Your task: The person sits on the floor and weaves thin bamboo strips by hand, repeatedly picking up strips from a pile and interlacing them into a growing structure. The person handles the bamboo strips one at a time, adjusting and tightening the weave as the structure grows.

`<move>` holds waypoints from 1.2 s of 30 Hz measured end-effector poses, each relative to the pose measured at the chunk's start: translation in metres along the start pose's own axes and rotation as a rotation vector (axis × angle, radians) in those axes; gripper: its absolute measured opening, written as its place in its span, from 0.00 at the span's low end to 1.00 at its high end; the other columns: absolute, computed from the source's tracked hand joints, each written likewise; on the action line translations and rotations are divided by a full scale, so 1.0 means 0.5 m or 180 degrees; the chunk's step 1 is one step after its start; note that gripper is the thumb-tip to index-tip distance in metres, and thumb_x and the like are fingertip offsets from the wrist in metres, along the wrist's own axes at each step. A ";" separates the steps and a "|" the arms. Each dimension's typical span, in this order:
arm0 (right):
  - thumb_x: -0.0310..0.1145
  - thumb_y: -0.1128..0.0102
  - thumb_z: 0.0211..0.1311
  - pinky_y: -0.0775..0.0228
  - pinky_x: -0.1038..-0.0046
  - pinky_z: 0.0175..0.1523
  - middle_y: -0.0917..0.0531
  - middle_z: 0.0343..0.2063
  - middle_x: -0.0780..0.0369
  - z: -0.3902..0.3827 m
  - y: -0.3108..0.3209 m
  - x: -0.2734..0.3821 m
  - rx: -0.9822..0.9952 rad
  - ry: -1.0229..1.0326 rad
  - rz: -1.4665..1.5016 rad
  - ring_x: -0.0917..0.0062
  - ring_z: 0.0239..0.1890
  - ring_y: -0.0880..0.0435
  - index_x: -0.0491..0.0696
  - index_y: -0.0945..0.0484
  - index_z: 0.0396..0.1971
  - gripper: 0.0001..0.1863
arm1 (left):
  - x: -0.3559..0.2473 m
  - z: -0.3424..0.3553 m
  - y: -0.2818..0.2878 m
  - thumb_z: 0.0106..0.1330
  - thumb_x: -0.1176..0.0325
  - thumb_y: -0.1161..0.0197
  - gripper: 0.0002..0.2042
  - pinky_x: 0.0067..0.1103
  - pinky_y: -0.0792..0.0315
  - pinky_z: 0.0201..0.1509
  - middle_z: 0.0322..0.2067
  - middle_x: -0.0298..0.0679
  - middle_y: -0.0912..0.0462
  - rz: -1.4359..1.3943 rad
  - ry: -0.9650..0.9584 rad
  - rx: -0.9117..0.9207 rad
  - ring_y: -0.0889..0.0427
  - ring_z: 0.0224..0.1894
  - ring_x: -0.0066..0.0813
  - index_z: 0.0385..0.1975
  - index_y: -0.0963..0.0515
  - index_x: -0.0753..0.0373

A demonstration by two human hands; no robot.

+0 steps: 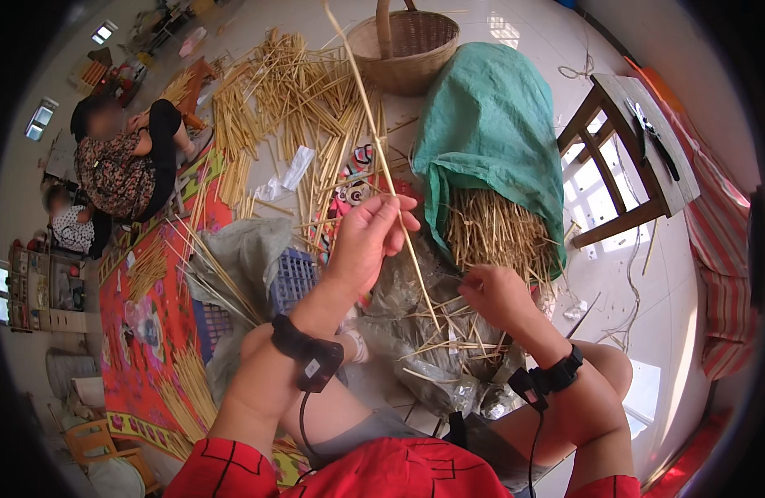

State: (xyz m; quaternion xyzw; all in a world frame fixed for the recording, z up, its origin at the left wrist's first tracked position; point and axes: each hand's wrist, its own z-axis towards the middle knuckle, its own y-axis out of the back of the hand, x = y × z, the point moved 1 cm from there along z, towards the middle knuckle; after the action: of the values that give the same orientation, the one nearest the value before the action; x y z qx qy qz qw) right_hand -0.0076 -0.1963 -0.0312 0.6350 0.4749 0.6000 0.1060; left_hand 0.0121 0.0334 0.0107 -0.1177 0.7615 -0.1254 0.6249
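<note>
My left hand [367, 236] pinches a long pale straw stalk [368, 112] between thumb and fingers. The stalk slants from the top of the view down past the hand, its lower end above a grey plastic bag [436, 378] strewn with short straw pieces. My right hand [500, 297] is closed, apart from the stalk; what its fingers hold, if anything, cannot be made out. Just beyond it, a green woven sack [486, 108] lies with its mouth toward me, packed with a thick bundle of brownish straw [492, 232].
Piles of straw stalks [279, 100] cover the floor ahead, near a wicker basket [407, 54]. A blue plastic crate [295, 282] stands left of my knees. Right is a wooden stool [673, 158] bearing scissors. Two people sit at far left, beyond a red floral mat [133, 365].
</note>
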 end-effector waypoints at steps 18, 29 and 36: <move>0.31 0.39 0.63 0.32 0.84 0.36 0.19 0.28 0.67 0.026 0.072 0.042 -0.0058 0.0146 0.3628 0.88 0.30 0.25 0.41 0.22 0.35 0.08 | 0.044 -0.043 -0.093 0.71 0.68 0.48 0.10 0.11 0.34 0.24 0.27 0.36 0.18 0.0781 0.0774 0.1283 0.28 0.20 0.12 0.41 0.24 0.67; 0.32 0.40 0.63 0.37 0.87 0.30 0.20 0.26 0.69 0.025 0.053 0.054 -0.0551 -0.0087 0.3286 0.90 0.27 0.26 0.40 0.20 0.39 0.10 | 0.082 -0.037 -0.083 0.69 0.70 0.44 0.06 0.12 0.36 0.21 0.25 0.36 0.19 0.0936 0.0496 0.0759 0.29 0.18 0.12 0.33 0.27 0.66; 0.28 0.39 0.60 0.34 0.86 0.32 0.19 0.25 0.67 0.025 0.036 0.042 -0.0645 0.0050 0.2994 0.90 0.27 0.24 0.40 0.21 0.33 0.06 | 0.085 -0.038 -0.082 0.69 0.69 0.45 0.07 0.12 0.36 0.21 0.23 0.35 0.19 0.0895 0.0465 0.0732 0.29 0.18 0.12 0.31 0.28 0.66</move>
State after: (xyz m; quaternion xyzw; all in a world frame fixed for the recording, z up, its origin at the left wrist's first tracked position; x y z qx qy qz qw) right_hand 0.0081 -0.1852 -0.0080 0.7629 0.0760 0.6309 -0.1192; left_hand -0.0136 -0.0187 -0.0109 0.0715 0.7944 -0.1312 0.5887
